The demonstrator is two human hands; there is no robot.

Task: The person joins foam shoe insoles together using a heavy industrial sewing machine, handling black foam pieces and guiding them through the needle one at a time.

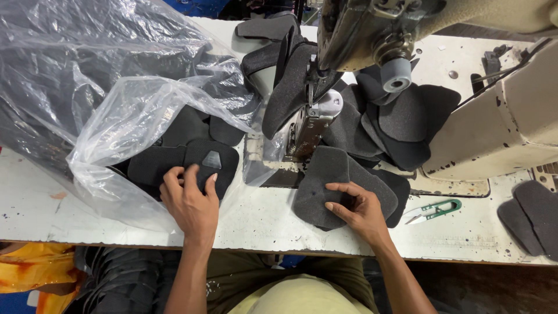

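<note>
My left hand (190,200) rests on a dark padded fabric piece (210,158) with a small grey patch, at the mouth of a clear plastic bag (116,125) that holds several similar pieces. Over on the white table, the fingers of my right hand (357,208) press on a grey fabric piece (319,180) in front of the sewing machine's needle post (311,125). More grey pieces are stacked under and beside it.
A beige sewing machine (500,116) fills the upper right, with a pile of dark fabric pieces (401,125) behind its needle. Green thread snips (433,210) lie to the right of my right hand. Two grey pieces (532,218) sit at the table's right edge.
</note>
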